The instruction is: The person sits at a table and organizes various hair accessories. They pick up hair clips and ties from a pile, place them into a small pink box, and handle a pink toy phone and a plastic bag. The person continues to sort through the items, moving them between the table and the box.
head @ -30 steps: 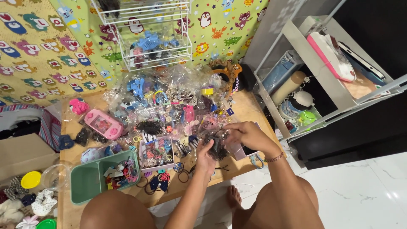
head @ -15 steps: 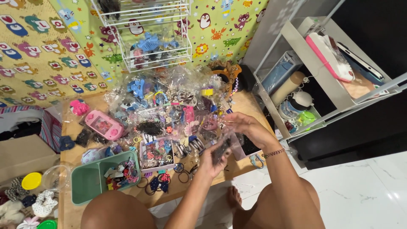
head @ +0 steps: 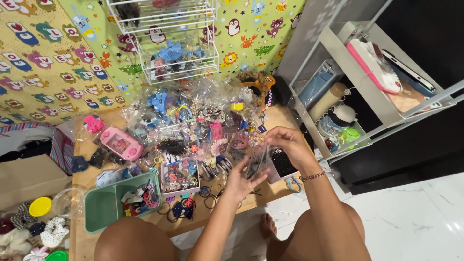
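At the bench's [head: 278, 191] front edge, toward four o'clock of the heap of packets [head: 193, 125], I have a small clear bag [head: 258, 164] up between both hands. My left hand [head: 241, 181] pinches its lower corner, thumb over fingers; my right hand [head: 290, 145] curls closed on the top edge. I judge this the handling step: bag lifted, contents not yet sorted. Next calls for a steady hold so nothing spills. A box of dark bits [head: 280, 164] sits just beneath, a green bin [head: 104, 208] at eight o'clock.
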